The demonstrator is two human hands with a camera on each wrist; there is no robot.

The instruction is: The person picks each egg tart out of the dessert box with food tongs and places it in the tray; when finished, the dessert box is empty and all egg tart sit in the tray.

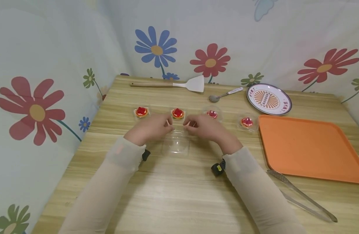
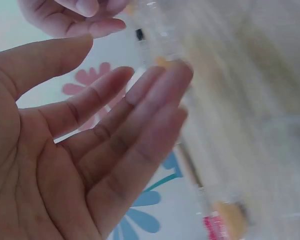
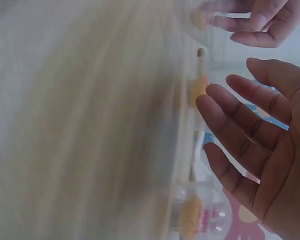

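A clear plastic container lies on the table just in front of both hands. My left hand is at its far left corner, and my right hand is at its far right corner. In the left wrist view the left hand has its fingers loosely extended and its thumb apart, with nothing in the palm. The right hand shows relaxed, spread fingers in the right wrist view and holds nothing. Between and beyond the fingertips stands a red-topped tart in transparent packaging.
More packaged tarts flank it: one at left, two at right, the nearer one beside the right hand. Behind lie a white spatula, a spoon and a plate. At right are an orange tray and metal tongs.
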